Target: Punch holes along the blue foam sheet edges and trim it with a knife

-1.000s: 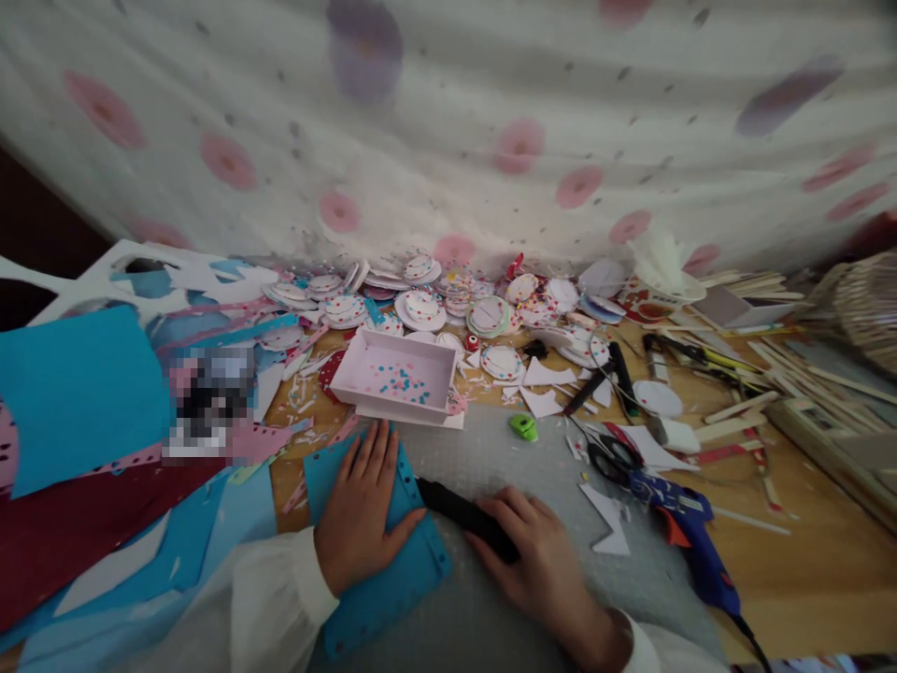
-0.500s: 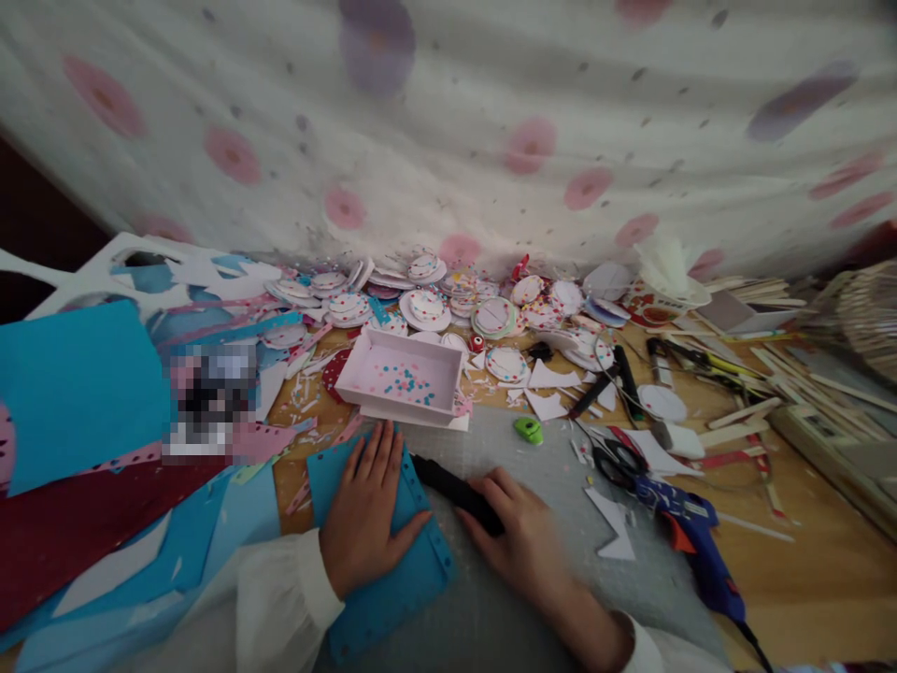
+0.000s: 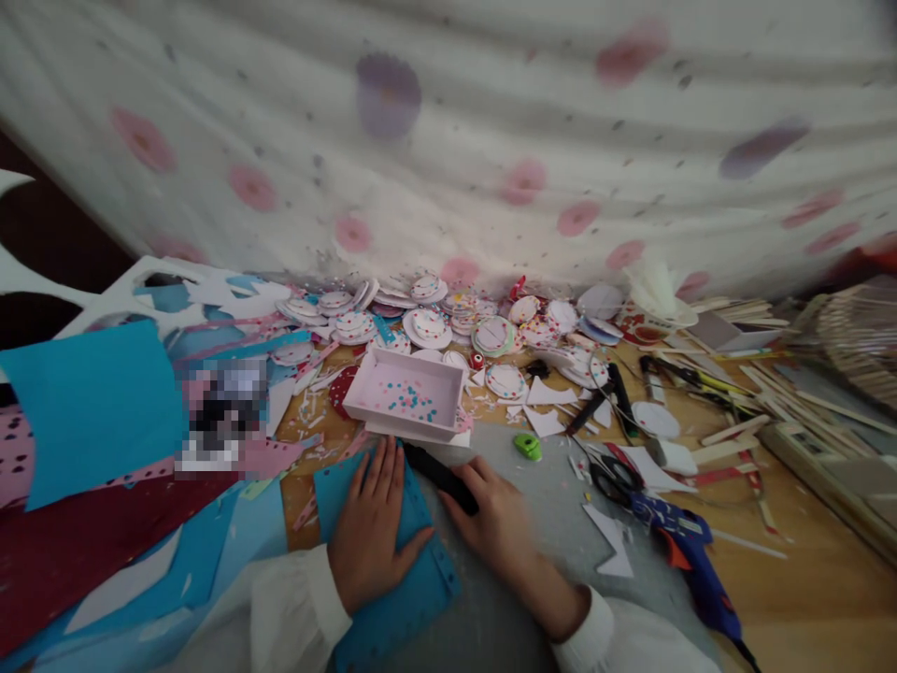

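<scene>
My left hand (image 3: pixel 371 537) lies flat on a sheet of blue paper (image 3: pixel 420 584), its fingers stretched forward and the thumb out to the side. Small punched holes run along the paper's edges. In my right hand (image 3: pixel 499 519) is a black-handled utility knife (image 3: pixel 440 475), gripped just right of the sheet. The knife's front end meets the paper's upper right edge near my left fingertips; its blade is not clearly visible. Under the sheet lies a grey cutting mat (image 3: pixel 491 598). Just beyond my left hand stands a pale pink box (image 3: pixel 406 425) holding small blue and pink dots.
Stacked white paper discs (image 3: pixel 427 327) crowd the back before a flowered curtain (image 3: pixel 455 121). On the right lie a blue glue gun (image 3: pixel 690 533), black scissors (image 3: pixel 617 477) and wooden sticks (image 3: pixel 805 402). A small green object (image 3: pixel 527 447) sits on the mat. Coloured sheets (image 3: pixel 98 402) pile up leftward.
My right hand and the knife have shifted up and left, closer to my left fingertips. My left hand stays flat on the blue paper. The whole view has tilted slightly.
</scene>
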Demonstrator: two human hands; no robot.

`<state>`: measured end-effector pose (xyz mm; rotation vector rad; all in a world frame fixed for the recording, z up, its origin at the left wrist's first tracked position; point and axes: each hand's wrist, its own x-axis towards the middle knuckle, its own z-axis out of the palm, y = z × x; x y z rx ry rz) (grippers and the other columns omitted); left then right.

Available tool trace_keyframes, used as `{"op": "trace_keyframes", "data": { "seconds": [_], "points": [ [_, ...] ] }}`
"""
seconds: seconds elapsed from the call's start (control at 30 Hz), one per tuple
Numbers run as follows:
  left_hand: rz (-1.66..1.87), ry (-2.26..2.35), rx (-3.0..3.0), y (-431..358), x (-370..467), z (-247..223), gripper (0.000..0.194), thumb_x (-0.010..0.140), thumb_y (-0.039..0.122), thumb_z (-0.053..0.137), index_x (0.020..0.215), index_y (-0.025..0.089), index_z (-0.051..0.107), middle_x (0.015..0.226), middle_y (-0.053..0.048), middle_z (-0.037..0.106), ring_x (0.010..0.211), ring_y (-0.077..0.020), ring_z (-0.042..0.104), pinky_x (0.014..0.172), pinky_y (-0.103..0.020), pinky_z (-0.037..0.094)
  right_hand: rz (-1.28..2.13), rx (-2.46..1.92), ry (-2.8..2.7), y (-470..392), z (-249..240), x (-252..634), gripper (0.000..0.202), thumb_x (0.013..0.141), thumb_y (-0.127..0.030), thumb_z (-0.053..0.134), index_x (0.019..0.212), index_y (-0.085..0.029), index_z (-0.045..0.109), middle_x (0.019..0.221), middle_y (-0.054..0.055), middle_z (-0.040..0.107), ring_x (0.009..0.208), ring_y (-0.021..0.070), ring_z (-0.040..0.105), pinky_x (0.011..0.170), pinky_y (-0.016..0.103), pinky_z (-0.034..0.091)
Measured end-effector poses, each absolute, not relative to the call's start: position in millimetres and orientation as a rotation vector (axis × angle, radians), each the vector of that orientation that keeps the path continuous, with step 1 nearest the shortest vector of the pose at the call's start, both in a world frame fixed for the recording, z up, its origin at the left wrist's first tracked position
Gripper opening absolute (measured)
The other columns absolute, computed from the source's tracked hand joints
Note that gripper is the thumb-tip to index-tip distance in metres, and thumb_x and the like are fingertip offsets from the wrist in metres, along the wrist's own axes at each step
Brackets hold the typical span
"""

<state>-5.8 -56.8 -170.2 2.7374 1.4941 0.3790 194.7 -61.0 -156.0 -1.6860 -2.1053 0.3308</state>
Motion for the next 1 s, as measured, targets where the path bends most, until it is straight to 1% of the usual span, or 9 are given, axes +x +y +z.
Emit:
{"op": "trace_keyframes", "data": {
  "seconds": [0.17,0.33,0.47,0.57,0.63,0.73,0.83,0.9,1.0],
  "points": [
    [0.384,1.497,2.751,-55,-7,-170,0.093,0.087,0.062,0.043,0.151,0.004,0.010,0.155,-0.023,0.017,0.143,-0.0378,0.016,0.110,-0.054,0.024,0.366,-1.655,-2.088,-59,-152,197,0.014,0.086,-0.028,0.061,0.098,-0.021,0.061,0.089,0.004,0.063,0.072,0.0187,0.066,0.061,0.026,0.049],
    [0.371,1.461,2.760,-65,-4,-169,0.089,0.087,0.061,0.045,0.150,0.005,0.018,0.154,-0.022,0.022,0.142,-0.0366,0.021,0.110,-0.053,0.026,0.322,-1.685,-2.025,-83,-148,231,0.017,0.089,-0.033,0.058,0.100,-0.020,0.061,0.090,0.005,0.063,0.073,0.0191,0.066,0.063,0.027,0.050],
    [0.401,1.432,2.710,-75,5,-163,0.079,0.086,0.058,0.049,0.144,0.006,0.035,0.150,-0.021,0.034,0.137,-0.0377,0.032,0.107,-0.054,0.032,0.210,-1.778,-1.942,-106,-152,263,0.019,0.090,-0.036,0.056,0.103,-0.022,0.062,0.092,0.005,0.064,0.075,0.0205,0.065,0.064,0.030,0.050],
    [0.512,1.475,2.516,-69,9,-152,0.045,0.090,0.042,0.051,0.123,0.012,0.060,0.137,-0.017,0.054,0.125,-0.0357,0.049,0.100,-0.052,0.039,0.091,-1.794,-1.966,-114,-159,276,0.021,0.090,-0.036,0.057,0.102,-0.020,0.064,0.091,0.007,0.064,0.082,0.0241,0.063,0.071,0.035,0.050],
    [0.576,1.493,2.391,-59,10,-144,0.028,0.091,0.032,0.047,0.102,0.017,0.069,0.123,-0.012,0.064,0.113,-0.0317,0.058,0.096,-0.049,0.043,-0.036,-1.786,-1.977,-116,-159,277,0.024,0.089,-0.036,0.057,0.104,-0.019,0.065,0.095,0.010,0.065,0.087,0.0277,0.061,0.076,0.041,0.048],
    [0.614,1.519,2.313,-43,7,-133,0.031,0.093,0.032,0.043,0.078,0.018,0.066,0.093,-0.009,0.072,0.089,-0.0252,0.065,0.081,-0.039,0.049,-0.119,-1.620,-2.046,-121,-152,267,0.035,0.090,-0.031,0.055,0.121,-0.017,0.059,0.113,0.015,0.064,0.101,0.0307,0.058,0.084,0.046,0.045],
    [0.646,1.538,2.227,-29,2,-127,0.036,0.093,0.037,0.044,0.065,0.019,0.060,0.065,-0.003,0.066,0.064,-0.0194,0.063,0.062,-0.030,0.049,0.169,-1.213,-2.355,-129,-142,245,0.052,0.090,-0.022,0.051,0.140,-0.014,0.043,0.139,0.014,0.051,0.129,0.0279,0.043,0.102,0.045,0.038],
    [0.679,1.528,2.171,-21,-4,-125,0.037,0.092,0.039,0.045,0.065,0.019,0.060,0.063,-0.001,0.066,0.061,-0.0172,0.063,0.060,-0.026,0.048,0.417,-1.030,-2.545,-135,-138,232,0.058,0.090,-0.027,0.052,0.145,-0.019,0.035,0.148,0.010,0.043,0.137,0.0245,0.035,0.110,0.044,0.031],
    [0.745,1.561,2.091,-10,-19,-118,0.036,0.092,0.041,0.043,0.073,0.018,0.064,0.067,0.000,0.070,0.064,-0.0159,0.066,0.061,-0.024,0.050,0.683,-0.985,-2.602,-139,-139,222,0.059,0.092,-0.033,0.051,0.147,-0.024,0.032,0.152,0.003,0.037,0.140,0.0219,0.032,0.115,0.046,0.025]
  ]
}}
